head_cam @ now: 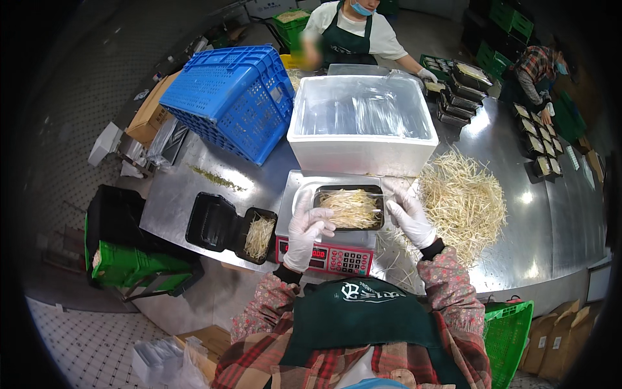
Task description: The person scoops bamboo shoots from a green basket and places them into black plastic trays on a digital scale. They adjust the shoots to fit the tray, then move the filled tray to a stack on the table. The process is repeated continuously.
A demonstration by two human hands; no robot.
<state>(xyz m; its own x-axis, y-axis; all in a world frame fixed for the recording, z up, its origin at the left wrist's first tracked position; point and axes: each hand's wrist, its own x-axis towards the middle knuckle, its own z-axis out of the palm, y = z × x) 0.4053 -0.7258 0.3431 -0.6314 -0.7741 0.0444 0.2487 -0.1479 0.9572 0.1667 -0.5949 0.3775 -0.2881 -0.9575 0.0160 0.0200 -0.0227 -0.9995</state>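
Observation:
A black plastic tray [380,222] filled with bean sprouts [352,204] sits on the plate of a red and silver digital scale [351,262]. My left hand [307,231], in a white glove, is at the tray's left end, its fingertips over the edge. My gloved right hand [412,219] is at the right end. A see-through plastic lid, visible only by faint glints, appears to span between both hands above the sprouts. A loose pile of bean sprouts [461,206] lies right of my right hand. Left of the scale, a hinged black container [211,221] stands unfolded, with sprouts in one half.
A white foam box [362,155] holding clear plastic pieces stands behind the scale, beside a blue crate [233,97]. Stacked filled trays [454,104] are at the back right. A masked co-worker [354,34] stands opposite; another [534,73] handles trays at far right.

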